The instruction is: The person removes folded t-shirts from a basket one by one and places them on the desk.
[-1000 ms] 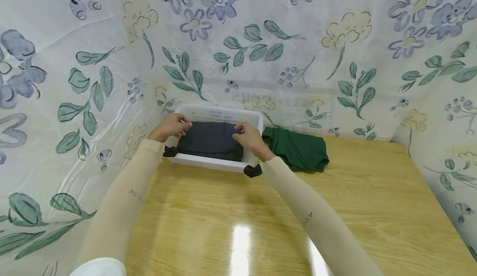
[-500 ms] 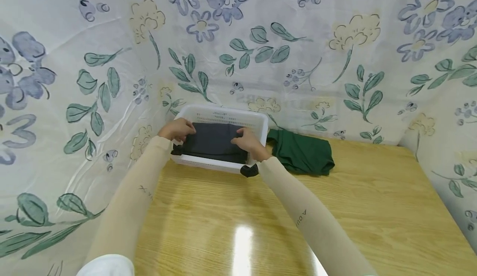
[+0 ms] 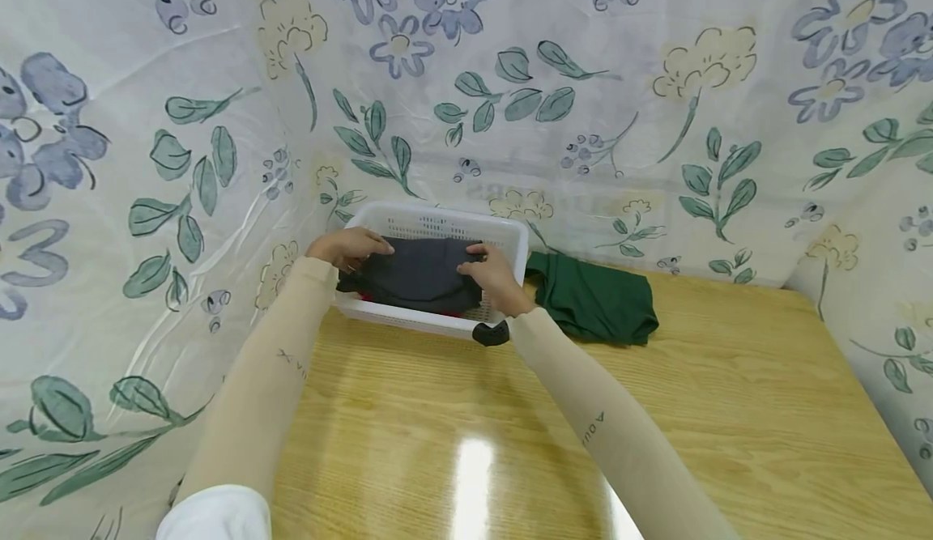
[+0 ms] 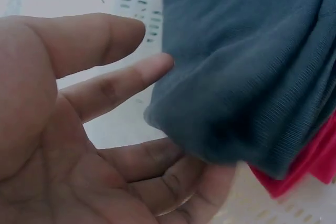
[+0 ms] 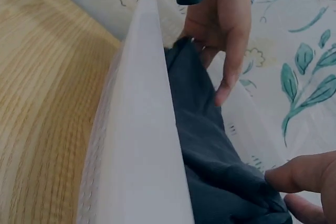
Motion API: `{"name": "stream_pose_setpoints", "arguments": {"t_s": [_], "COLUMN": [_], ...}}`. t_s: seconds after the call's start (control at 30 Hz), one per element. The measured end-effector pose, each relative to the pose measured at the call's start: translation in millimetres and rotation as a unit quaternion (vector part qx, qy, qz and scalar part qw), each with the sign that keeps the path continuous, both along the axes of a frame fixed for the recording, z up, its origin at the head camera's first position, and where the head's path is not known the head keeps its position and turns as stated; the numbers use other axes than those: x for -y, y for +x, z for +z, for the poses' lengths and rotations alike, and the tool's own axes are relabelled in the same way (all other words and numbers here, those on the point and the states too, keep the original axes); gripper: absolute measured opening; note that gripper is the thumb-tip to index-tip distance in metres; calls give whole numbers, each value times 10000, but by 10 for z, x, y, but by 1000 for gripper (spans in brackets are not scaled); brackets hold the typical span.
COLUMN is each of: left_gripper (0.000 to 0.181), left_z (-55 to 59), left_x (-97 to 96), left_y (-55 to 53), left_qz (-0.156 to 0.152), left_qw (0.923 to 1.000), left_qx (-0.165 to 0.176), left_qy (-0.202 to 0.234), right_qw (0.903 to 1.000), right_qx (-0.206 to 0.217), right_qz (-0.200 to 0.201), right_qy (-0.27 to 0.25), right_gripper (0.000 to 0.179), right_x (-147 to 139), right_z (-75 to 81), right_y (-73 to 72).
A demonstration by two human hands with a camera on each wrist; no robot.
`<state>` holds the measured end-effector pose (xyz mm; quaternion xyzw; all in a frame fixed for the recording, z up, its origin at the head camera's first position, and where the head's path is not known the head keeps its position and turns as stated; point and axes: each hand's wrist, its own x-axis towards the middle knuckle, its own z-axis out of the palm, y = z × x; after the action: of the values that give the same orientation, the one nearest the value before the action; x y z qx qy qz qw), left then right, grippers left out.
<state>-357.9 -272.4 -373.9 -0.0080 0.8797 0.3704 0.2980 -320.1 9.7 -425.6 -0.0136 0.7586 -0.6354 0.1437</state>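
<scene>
A folded dark grey cloth (image 3: pixel 426 269) lies inside a white plastic basket (image 3: pixel 430 324), with red fabric (image 3: pixel 368 298) showing beneath its near edge. At the cloth's left end is my left hand (image 3: pixel 351 247). In the left wrist view the left thumb and index finger stand apart, while the lower fingers (image 4: pixel 157 169) reach under the cloth's edge. My right hand (image 3: pixel 496 275) is over the basket's right side. In the right wrist view its two visible fingertips (image 5: pixel 281 176) pinch the cloth's bunched corner; the rest of that hand is out of frame.
A green cloth (image 3: pixel 594 297) lies on the wooden table (image 3: pixel 583 410), close against the basket's right side. Floral sheeting (image 3: pixel 481 78) hangs behind the basket and on both sides. Black devices (image 3: pixel 491 333) sit at the wrists, near the basket's front rim.
The dark cloth's near edge has drawn back, and red fabric now shows below it. My left hand has moved inward over the cloth's left end. The right hand stays near the right end.
</scene>
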Motion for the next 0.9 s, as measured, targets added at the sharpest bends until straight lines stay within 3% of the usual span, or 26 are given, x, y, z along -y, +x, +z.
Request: {"name": "stream_pose_setpoints", "arguments": {"t_s": [0.13, 0.33, 0.53, 0.8, 0.9], "left_gripper": [52, 50, 48, 38, 36], "left_z": [8, 25, 1, -22, -33], "left_x": [-25, -102, -107, -72, -73], "left_y": [8, 3, 9, 43, 41], "left_qz": [168, -63, 15, 47, 103], "left_qw": [9996, 9999, 9998, 9997, 9993], "left_qx": [33, -122, -2, -93, -22], "left_qy": [213, -25, 184, 205, 354], "right_qw": [9998, 9989, 9989, 9936, 9940], "right_qx": [112, 363, 211, 653, 661], "right_qz": [129, 306, 407, 388, 528], "right_qy": [79, -28, -137, -832, -688], "right_gripper": [49, 53, 50, 50, 50], "right_x": [14, 18, 27, 53, 50], "right_z": [-11, 3, -13, -18, -17], "right_y": [-18, -45, -61, -55, -51]}}
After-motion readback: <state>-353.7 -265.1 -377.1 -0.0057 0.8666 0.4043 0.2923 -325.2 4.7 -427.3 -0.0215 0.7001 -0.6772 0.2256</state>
